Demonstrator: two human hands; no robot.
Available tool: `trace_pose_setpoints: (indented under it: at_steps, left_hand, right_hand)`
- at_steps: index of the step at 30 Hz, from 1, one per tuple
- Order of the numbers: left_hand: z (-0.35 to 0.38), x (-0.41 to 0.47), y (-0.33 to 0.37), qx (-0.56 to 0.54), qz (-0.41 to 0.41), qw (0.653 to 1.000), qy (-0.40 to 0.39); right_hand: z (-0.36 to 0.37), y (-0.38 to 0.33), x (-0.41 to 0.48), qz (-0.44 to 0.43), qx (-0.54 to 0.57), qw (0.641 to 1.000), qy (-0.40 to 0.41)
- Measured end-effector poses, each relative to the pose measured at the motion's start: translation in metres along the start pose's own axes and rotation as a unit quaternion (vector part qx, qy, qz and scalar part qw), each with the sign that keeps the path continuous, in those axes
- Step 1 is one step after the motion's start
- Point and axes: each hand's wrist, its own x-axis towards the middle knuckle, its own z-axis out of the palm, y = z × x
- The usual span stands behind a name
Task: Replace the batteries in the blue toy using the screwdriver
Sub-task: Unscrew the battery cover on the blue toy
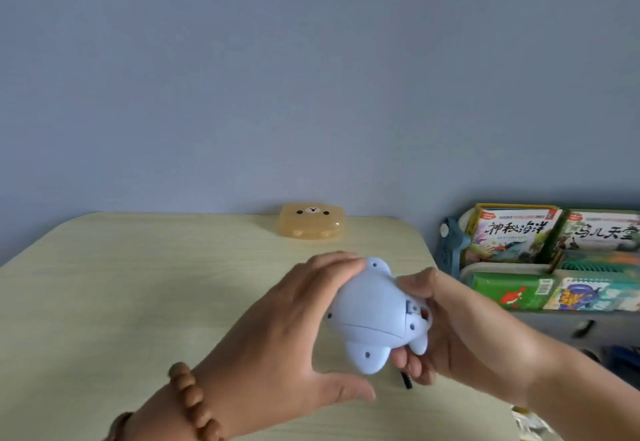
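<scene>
— Where was the blue toy [372,316] when you had it in front of you?

— You held it between both hands, lifted a little above the pale wooden table [138,284], underside turned up toward you. The screw holes in its rounded feet were showing, and a small opening with something red inside sat at its right edge.

— And your left hand [277,333]?

— Your left hand cupped the toy's left side. The fingers lay together over the far upper edge, tips touching the top foot, while your thumb stretched out apart from them below the toy, not quite on it. A bracelet of wooden beads [190,402] circled that wrist.

— The right hand [446,329]?

— Your right hand closed on the toy's right side. The thumb pressed beside the small opening and the fingers curled under the lower right foot. A thin dark tip [406,380] stuck out below those fingers; you could not tell for sure what it was.

— Anything else around?

— A translucent orange bear-face case [311,221] lay at the table's far edge, well apart from your hands. Picture books [512,232] stood in a rack to the right.
</scene>
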Motion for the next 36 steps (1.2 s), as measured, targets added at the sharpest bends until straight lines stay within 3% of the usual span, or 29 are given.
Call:
trace_pose_setpoints:
  at_steps: [3,8,10,11,12,13,15,16,18,23,28,33,36]
  left_hand:
    - [0.01,-0.001,-0.001,-0.043,-0.014,0.999,0.025]
    - [0.013,-0.007,-0.001,-0.073,-0.014,0.997,-0.014]
    - [0.015,-0.009,-0.002,-0.055,-0.027,0.998,0.011]
    - [0.016,-0.01,-0.004,-0.044,-0.034,0.998,0.022]
    - [0.018,-0.01,-0.006,-0.031,-0.038,0.998,0.029]
    - [0.02,-0.01,-0.009,-0.02,-0.044,0.998,0.03]
    - [0.022,-0.008,-0.014,-0.005,-0.054,0.998,0.025]
    - [0.022,-0.008,-0.015,0.005,-0.056,0.998,0.024]
    - [0.024,-0.006,-0.018,0.017,-0.058,0.998,0.023]
    - [0.031,-0.007,-0.027,-0.002,-0.051,0.999,-0.008]
    - [0.036,-0.007,-0.033,-0.027,-0.049,0.998,-0.021]
    - [0.039,-0.007,-0.034,-0.037,-0.064,0.997,-0.027]
    - [0.035,-0.008,-0.033,-0.04,-0.07,0.995,-0.06]
  right_hand:
    - [0.006,0.005,-0.004,0.035,0.022,0.999,-0.02]
    - [0.011,0.009,-0.006,0.057,0.022,0.998,-0.003]
    - [0.01,0.006,-0.012,0.017,-0.095,0.993,0.063]
    - [0.009,0.005,-0.015,-0.021,-0.206,0.97,0.13]
    - [0.007,0.007,-0.017,-0.063,-0.324,0.92,0.213]
    - [0.003,0.011,-0.018,-0.097,-0.424,0.852,0.292]
    - [0.003,0.024,-0.016,-0.079,-0.575,0.722,0.377]
    - [0.005,0.034,-0.013,-0.055,-0.619,0.685,0.381]
    - [0.006,0.056,-0.007,-0.041,-0.642,0.663,0.383]
    - [0.005,0.079,-0.007,-0.131,-0.594,0.658,0.443]
    - [-0.001,0.077,-0.012,-0.148,-0.551,0.677,0.464]
    - [-0.007,0.048,-0.031,-0.218,-0.364,0.775,0.468]
    - [-0.003,0.033,-0.038,-0.251,-0.203,0.86,0.396]
